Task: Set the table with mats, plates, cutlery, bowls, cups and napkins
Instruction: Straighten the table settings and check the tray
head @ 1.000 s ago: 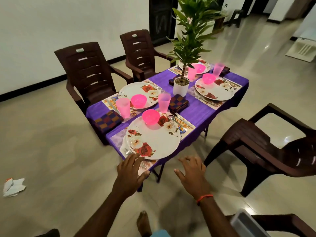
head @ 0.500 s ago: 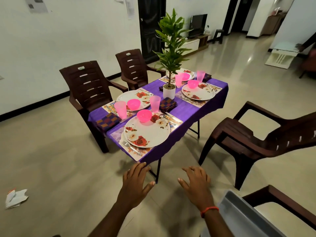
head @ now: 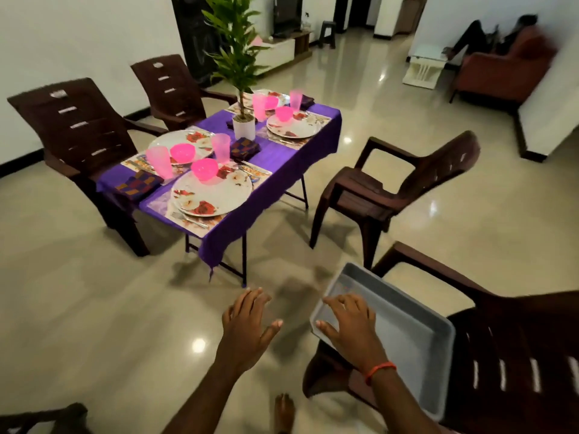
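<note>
Empty and spread wide, the left hand [head: 247,322] hovers over floor, the right hand [head: 352,327] over the grey tray [head: 413,339] at its near-left corner. Plates [head: 216,192], bowls and cups line both long edges of the table [head: 282,151]. Setting looks finished; next probably means gripping the seemingly empty tray.

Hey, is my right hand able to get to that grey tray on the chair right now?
Probably yes. The right hand hangs open over the near corner of the grey tray, which lies on the brown chair. Nothing shows between hand and rim; whether they already touch, I cannot tell.
</note>
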